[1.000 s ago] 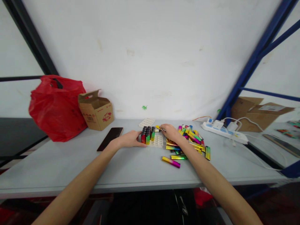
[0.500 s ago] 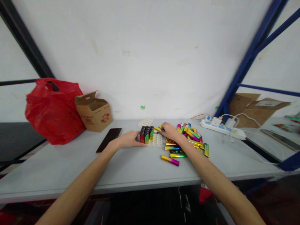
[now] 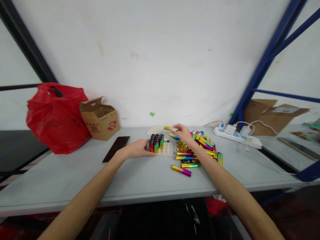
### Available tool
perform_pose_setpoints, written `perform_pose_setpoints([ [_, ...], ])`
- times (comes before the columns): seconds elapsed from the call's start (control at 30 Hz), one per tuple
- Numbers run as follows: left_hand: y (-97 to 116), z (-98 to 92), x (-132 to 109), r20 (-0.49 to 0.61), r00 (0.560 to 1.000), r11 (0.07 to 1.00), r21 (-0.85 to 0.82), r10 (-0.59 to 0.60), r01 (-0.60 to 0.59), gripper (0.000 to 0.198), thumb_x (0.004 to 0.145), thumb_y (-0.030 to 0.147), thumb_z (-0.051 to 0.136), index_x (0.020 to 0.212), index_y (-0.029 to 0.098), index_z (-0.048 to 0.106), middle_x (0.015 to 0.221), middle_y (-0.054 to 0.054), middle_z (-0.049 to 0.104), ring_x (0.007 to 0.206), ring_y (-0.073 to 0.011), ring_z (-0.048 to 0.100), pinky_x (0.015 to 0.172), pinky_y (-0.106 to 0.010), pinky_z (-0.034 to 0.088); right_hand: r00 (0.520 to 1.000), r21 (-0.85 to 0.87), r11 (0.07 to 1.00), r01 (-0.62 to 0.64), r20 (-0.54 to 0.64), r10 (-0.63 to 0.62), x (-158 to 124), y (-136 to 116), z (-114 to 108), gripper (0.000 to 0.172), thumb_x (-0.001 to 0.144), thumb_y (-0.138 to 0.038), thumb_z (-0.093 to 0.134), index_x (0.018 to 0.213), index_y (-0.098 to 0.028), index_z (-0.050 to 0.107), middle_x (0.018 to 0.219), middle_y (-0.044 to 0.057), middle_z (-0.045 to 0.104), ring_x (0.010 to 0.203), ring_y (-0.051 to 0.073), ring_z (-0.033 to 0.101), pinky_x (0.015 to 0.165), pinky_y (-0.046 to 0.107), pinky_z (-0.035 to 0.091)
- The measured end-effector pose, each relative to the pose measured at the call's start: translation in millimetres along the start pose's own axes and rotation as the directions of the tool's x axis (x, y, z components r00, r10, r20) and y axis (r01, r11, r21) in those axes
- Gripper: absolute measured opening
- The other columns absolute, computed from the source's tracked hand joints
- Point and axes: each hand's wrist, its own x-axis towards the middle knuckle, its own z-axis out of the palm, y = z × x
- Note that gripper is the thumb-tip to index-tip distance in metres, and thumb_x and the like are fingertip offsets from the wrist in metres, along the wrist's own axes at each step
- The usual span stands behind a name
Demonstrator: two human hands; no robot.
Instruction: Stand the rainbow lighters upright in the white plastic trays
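Observation:
Upright lighters with black tops stand packed in the left part of a white plastic tray with round sockets. My left hand curls round the left side of these lighters, thumb in front and fingers behind. Above the back of the table, my right hand pinches a single yellow-gold lighter, which lies sideways and points left. Below and right of that hand spreads a loose pile of shiny multicoloured lighters. One yellow-and-purple lighter lies apart in front of the pile.
A second white tray lies behind, near the wall. On the left are a dark phone, an open cardboard box and a red plastic bag. A white power strip with cables lies at right, near a blue frame post.
My right hand has risen and moved slightly back from beside the tray, bringing a lighter up clear of the table. My left hand stays at the standing lighters.

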Motion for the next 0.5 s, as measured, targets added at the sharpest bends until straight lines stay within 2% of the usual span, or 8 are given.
perform_pose_setpoints([
  [0.13,-0.1,0.0,0.2,-0.004,1.0,1.0,-0.006,-0.005,0.005,0.072,0.073,0.078,0.062,0.112,0.018,0.062,0.083,-0.005,0.068,0.07,-0.0228,0.062,0.059,-0.029,0.04,0.996,0.292,0.954,-0.068,-0.035,0.081,0.6,-6.4,1.7,0.049,0.068,-0.052,0.079,0.1,-0.017,0.068,0.08,0.0,0.065,0.074,0.015,0.059,0.071,0.028,0.049],
  [0.2,-0.4,0.4,0.4,-0.004,1.0,1.0,-0.009,-0.011,0.011,0.073,0.072,0.078,0.062,0.112,0.018,0.062,0.084,-0.005,0.069,0.07,-0.0229,0.063,0.058,-0.029,0.04,0.993,0.4,0.911,-0.101,-0.017,0.118,-1.2,-11.8,2.1,0.05,0.068,-0.054,0.08,0.101,-0.018,0.068,0.087,0.001,0.067,0.082,0.016,0.061,0.076,0.029,0.051],
  [0.33,-1.3,1.8,0.6,-0.007,1.0,1.0,-0.014,-0.012,0.012,0.072,0.072,0.079,0.062,0.109,0.018,0.062,0.084,-0.005,0.069,0.072,-0.0231,0.063,0.06,-0.029,0.041,0.99,0.503,0.853,-0.139,0.039,0.138,-5.4,-20.7,3.4,0.045,0.074,-0.059,0.075,0.095,-0.02,0.068,0.103,0.005,0.07,0.098,0.018,0.064,0.086,0.031,0.054],
  [0.4,-2.0,2.5,0.9,-0.009,1.0,1.0,-0.009,-0.003,0.003,0.071,0.072,0.079,0.061,0.109,0.018,0.061,0.085,-0.005,0.069,0.072,-0.0229,0.063,0.06,-0.029,0.041,0.984,0.556,0.812,-0.178,0.091,0.154,-7.5,-24.3,5.3,0.045,0.076,-0.061,0.073,0.096,-0.021,0.065,0.101,0.005,0.071,0.093,0.017,0.066,0.084,0.032,0.055],
  [0.5,-3.2,3.2,1.2,-0.013,1.0,1.0,-0.003,-0.003,0.003,0.072,0.073,0.08,0.061,0.109,0.018,0.061,0.085,-0.005,0.069,0.072,-0.0229,0.063,0.061,-0.029,0.041,0.974,0.611,0.759,-0.225,0.156,0.164,-10.4,-30.5,9.1,0.046,0.079,-0.063,0.07,0.101,-0.024,0.058,0.08,-0.001,0.067,0.068,0.013,0.063,0.069,0.029,0.055],
])
